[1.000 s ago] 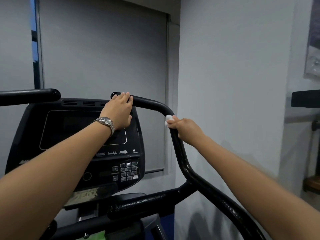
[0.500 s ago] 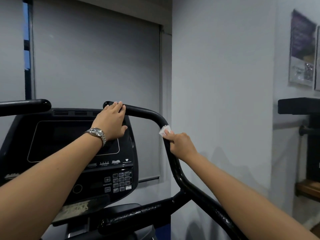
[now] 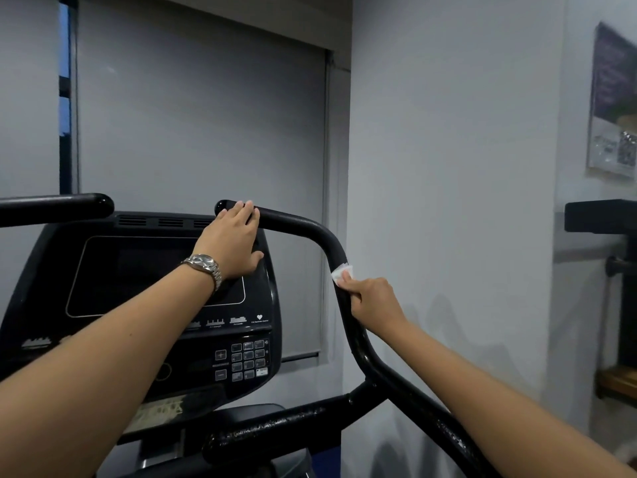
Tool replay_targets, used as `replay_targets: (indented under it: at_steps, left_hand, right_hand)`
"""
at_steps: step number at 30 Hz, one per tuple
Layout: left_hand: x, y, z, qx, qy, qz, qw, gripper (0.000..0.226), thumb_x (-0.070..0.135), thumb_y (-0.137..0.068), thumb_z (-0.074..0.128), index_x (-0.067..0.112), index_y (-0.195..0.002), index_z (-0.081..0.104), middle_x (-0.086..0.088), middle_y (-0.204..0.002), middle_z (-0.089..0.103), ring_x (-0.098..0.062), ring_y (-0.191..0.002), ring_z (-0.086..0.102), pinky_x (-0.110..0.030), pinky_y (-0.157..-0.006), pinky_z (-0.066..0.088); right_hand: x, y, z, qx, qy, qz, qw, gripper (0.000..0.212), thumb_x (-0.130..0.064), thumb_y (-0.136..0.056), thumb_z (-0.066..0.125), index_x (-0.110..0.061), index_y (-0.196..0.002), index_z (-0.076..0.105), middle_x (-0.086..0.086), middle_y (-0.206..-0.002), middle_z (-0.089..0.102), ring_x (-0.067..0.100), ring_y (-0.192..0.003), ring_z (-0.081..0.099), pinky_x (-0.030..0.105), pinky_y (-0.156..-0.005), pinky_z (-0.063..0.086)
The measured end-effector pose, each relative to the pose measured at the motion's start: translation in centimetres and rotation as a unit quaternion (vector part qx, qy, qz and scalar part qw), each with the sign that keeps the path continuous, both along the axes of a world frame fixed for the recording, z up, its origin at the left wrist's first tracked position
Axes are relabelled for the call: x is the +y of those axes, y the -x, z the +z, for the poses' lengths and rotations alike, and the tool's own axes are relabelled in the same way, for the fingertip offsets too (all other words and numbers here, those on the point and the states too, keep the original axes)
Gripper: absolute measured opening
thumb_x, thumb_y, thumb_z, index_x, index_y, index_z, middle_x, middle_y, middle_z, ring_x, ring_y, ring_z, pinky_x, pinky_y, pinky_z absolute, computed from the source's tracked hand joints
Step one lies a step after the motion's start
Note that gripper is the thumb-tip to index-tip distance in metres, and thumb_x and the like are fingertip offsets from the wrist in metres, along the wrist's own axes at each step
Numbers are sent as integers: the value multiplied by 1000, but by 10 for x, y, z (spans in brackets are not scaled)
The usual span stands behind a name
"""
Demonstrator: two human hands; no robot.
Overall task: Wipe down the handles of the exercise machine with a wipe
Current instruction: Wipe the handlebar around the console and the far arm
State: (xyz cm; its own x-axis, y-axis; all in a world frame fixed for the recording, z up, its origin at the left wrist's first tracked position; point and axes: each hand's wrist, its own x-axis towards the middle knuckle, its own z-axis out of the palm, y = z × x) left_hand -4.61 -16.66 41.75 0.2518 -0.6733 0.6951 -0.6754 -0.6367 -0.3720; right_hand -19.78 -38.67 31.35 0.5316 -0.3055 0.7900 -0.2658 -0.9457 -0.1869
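The black right handle (image 3: 303, 226) of the exercise machine curves from its top end down to the lower frame. My left hand (image 3: 230, 242), with a metal watch on the wrist, rests over the handle's top end, fingers laid across it. My right hand (image 3: 372, 300) is wrapped around the handle's downward stretch and presses a small white wipe (image 3: 342, 272) against the bar; only the wipe's upper edge shows above my fingers. The left handle (image 3: 62, 205) is a black bar at the left, with no hand on it.
The machine's black console (image 3: 144, 298) with a dark screen and keypad stands between the handles. A grey roller blind (image 3: 200, 139) hangs behind it. A white wall (image 3: 448, 201) runs close along the right, with a poster (image 3: 613, 108) and dark equipment (image 3: 603, 215) at the far right.
My right hand with the wipe has slid a little down the right handle below the bend. My left hand has stayed on the handle's top end. The camera has tilted.
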Motion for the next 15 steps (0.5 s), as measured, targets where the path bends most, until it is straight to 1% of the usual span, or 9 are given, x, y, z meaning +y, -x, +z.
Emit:
replay_targets:
  at_steps: [1, 3, 6, 9, 11, 13, 14, 15]
  left_hand:
    - [0, 0, 0, 0, 0, 1, 1000, 83, 48, -87, 52, 2, -147, 17, -14, -153, 16, -26, -143, 15, -39, -117, 20]
    - [-1, 0, -1, -1, 1, 4, 1000, 83, 49, -87, 52, 2, -147, 17, -14, -153, 16, -27, -143, 15, -39, -117, 20]
    - [0, 1, 0, 1, -4, 3, 1000, 83, 48, -87, 53, 2, -147, 18, -15, -153, 17, -27, -142, 16, -39, -116, 20]
    - [1, 1, 2, 1, -9, 3, 1000, 83, 47, -87, 54, 2, -147, 19, -14, -153, 17, -27, -142, 17, -40, -116, 20]
    - [2, 0, 2, 0, -14, 6, 1000, 83, 47, -87, 53, 3, -147, 17, -14, -154, 15, -27, -143, 15, -40, -116, 19]
    - [2, -2, 1, -1, -16, 6, 1000, 83, 47, -87, 53, 3, -147, 17, -14, -154, 14, -26, -143, 15, -41, -117, 19]
    - [2, -3, 1, -3, -13, 6, 1000, 83, 47, -87, 53, 3, -147, 17, -14, -154, 15, -26, -143, 15, -40, -117, 18]
    - [2, -3, 1, -3, -11, 5, 1000, 83, 47, -87, 54, 2, -147, 17, -14, -154, 15, -27, -143, 15, -40, -117, 18]
  right_hand:
    - [0, 3, -3, 16, 4, -3, 1000, 42, -5, -87, 49, -30, -114, 69, 11, -91, 74, 33, -74, 66, 20, -68, 43]
    - [-1, 6, 4, 34, 4, 2, 999, 33, -12, -93, 49, -29, -113, 70, 10, -91, 74, 31, -74, 67, 20, -67, 44]
    - [3, 5, 23, 29, -6, 23, 999, 29, -19, -99, 46, -26, -113, 70, 11, -84, 74, 25, -61, 60, 19, -63, 37]
    - [8, 8, 27, 24, -27, 34, 999, 29, -20, -100, 45, -28, -115, 69, 10, -81, 72, 19, -56, 52, 17, -61, 34]
    - [10, 16, 17, 55, -19, 26, 998, 31, -17, -98, 45, -28, -116, 69, 14, -79, 71, 20, -56, 49, 17, -62, 32]
    - [13, 28, 5, 112, 9, 13, 994, 38, -8, -94, 46, -27, -119, 67, 15, -85, 72, 27, -64, 54, 16, -65, 31]
    - [14, 33, 3, 134, 20, 10, 991, 40, -6, -93, 46, -27, -120, 66, 15, -88, 72, 29, -67, 55, 17, -65, 31]
    - [14, 35, 3, 146, 25, 8, 989, 40, -6, -93, 46, -28, -120, 65, 15, -88, 73, 28, -65, 54, 18, -65, 32]
